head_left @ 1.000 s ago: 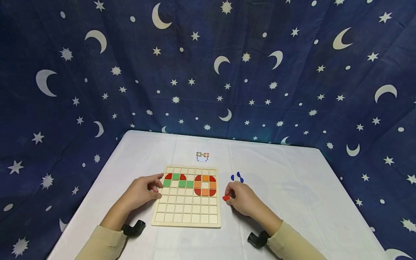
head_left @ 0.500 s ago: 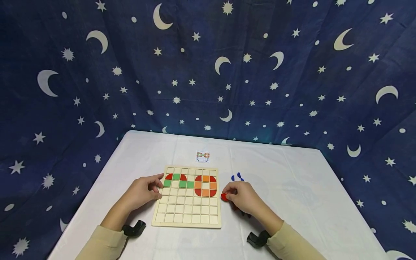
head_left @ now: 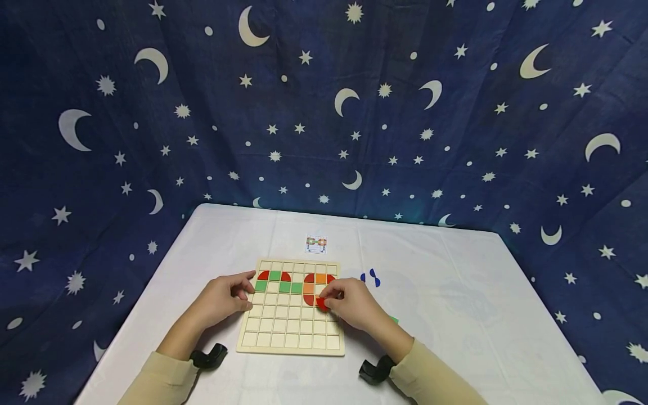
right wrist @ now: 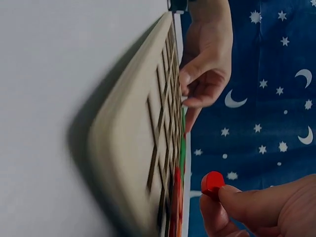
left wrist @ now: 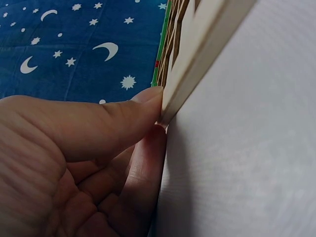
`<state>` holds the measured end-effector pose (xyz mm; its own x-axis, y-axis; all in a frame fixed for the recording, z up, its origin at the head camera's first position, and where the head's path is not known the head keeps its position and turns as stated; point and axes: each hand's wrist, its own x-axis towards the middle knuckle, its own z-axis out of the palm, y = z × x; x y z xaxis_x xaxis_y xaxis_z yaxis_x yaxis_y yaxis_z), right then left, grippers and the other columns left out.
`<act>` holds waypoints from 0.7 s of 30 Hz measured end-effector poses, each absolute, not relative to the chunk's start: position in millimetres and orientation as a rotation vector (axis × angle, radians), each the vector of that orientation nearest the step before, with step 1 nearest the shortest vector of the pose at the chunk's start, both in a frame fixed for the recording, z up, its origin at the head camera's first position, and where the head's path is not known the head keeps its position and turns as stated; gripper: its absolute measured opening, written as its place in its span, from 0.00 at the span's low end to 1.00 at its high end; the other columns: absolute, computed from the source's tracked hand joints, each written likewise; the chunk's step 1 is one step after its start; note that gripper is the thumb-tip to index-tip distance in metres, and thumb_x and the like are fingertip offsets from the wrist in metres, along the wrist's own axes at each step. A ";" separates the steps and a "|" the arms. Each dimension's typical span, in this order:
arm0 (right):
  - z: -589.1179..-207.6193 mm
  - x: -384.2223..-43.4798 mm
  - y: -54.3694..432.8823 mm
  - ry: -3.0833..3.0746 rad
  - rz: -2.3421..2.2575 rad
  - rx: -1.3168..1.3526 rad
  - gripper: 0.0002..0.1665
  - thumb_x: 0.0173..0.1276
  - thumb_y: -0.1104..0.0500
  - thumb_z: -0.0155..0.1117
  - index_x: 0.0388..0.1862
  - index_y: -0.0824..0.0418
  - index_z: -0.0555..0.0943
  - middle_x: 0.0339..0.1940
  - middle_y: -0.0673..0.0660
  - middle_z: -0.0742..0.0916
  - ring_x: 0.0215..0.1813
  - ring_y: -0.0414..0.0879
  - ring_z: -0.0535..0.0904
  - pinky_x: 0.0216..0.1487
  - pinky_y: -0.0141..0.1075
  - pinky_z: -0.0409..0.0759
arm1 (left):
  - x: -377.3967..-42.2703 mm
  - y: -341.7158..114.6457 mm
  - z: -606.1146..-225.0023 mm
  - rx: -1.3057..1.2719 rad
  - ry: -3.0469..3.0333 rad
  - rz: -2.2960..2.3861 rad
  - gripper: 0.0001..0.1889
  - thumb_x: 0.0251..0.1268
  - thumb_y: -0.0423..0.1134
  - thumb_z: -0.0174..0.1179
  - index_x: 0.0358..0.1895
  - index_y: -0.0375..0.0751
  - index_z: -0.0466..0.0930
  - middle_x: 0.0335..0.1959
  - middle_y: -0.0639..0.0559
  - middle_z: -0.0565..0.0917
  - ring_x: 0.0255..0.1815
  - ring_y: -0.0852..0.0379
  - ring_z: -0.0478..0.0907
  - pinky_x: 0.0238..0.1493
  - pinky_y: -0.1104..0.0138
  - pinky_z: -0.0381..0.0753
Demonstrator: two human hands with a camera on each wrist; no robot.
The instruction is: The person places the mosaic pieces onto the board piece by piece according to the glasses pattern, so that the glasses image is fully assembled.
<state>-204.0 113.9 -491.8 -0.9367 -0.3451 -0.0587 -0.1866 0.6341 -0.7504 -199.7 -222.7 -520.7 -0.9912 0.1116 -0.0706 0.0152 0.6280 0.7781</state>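
A wooden grid board [head_left: 283, 326] lies on the white table, with red, green and orange pieces set in its upper squares. My left hand [head_left: 217, 298] rests at the board's left edge; in the left wrist view its thumb [left wrist: 123, 121] and a finger touch the rim. My right hand [head_left: 351, 304] pinches a small red round-edged piece [head_left: 321, 304] over the board's right side, overlapping some pieces there. The right wrist view has this red piece [right wrist: 212, 183] between thumb and fingertip, raised off the board.
Blue rounded pieces [head_left: 374, 278] lie on the table right of the board. Part of a green piece [head_left: 394, 319] shows beside my right forearm. A small printed pattern card [head_left: 316, 243] lies beyond the board. A dark star-and-moon cloth [head_left: 324, 112] hangs behind the table.
My right hand has moved left from the table beside the board to over its right columns, carrying the red piece. The green piece is now uncovered. My left hand has stayed in place.
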 end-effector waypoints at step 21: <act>-497.2 -212.5 23.6 2.602 -1.240 -0.555 0.09 0.70 0.64 0.73 0.34 0.48 0.91 0.26 0.43 0.84 0.33 0.37 0.76 0.36 0.31 0.75 | -200.5 -226.5 -517.2 0.161 2.693 1.288 0.16 0.50 0.28 0.79 0.40 0.50 0.88 0.70 0.49 0.84 0.38 0.56 0.77 0.40 0.69 0.72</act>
<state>-212.5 23.6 -497.2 -0.9079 -0.4185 -0.0234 -0.2453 0.5758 -0.7799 -200.5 -226.5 -517.2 -0.9827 0.1619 -0.0904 0.0312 0.6250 0.7800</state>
